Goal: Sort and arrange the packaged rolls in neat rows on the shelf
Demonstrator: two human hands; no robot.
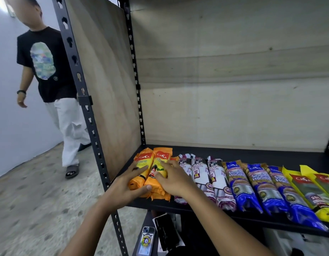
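As my left hand (126,183) and right hand (172,179) press flat, fingers spread, on the orange rolls (162,156) at the left end of the shelf (252,154), rolls run front-to-back under both palms, left hand outermost.

1. Rolls lie side by side in one row on the shelf (234,154).
2. Left to right: Casa rolls (160,159), Draw String rolls (200,174), Singlet rolls (256,183), end rolls (311,189).
3. Left hand (126,183) and right hand (174,179) rest on the Casa rolls.
4. A phone (146,241) lies on the level below.
5. A person (49,80) stands left of the rack (89,115).
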